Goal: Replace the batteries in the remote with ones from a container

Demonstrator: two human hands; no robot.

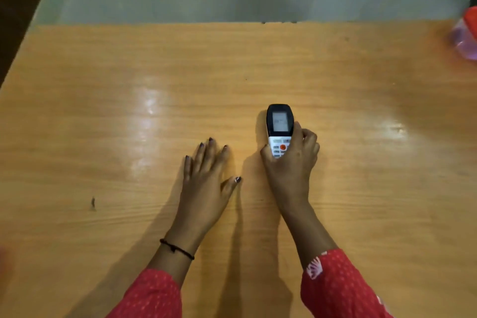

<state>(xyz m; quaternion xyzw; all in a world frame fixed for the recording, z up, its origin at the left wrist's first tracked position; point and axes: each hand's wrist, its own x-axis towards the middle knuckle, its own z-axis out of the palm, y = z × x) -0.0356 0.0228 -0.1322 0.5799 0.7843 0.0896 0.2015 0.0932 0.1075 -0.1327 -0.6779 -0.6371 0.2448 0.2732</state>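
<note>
A white remote (279,126) with a black top, a grey screen and an orange button lies face up near the middle of the wooden table (103,111). My right hand (293,162) is wrapped around its lower half, thumb on the left side and fingers on the right. My left hand (206,175) rests flat on the table just left of it, fingers spread, holding nothing. A clear purple container (466,39) with a red lid shows at the far right edge, cut off by the frame; its contents cannot be made out.
The table's far edge (180,24) meets a pale grey floor or wall behind. The table's left edge runs diagonally at the upper left. A small dark mark (93,202) sits on the wood at the left.
</note>
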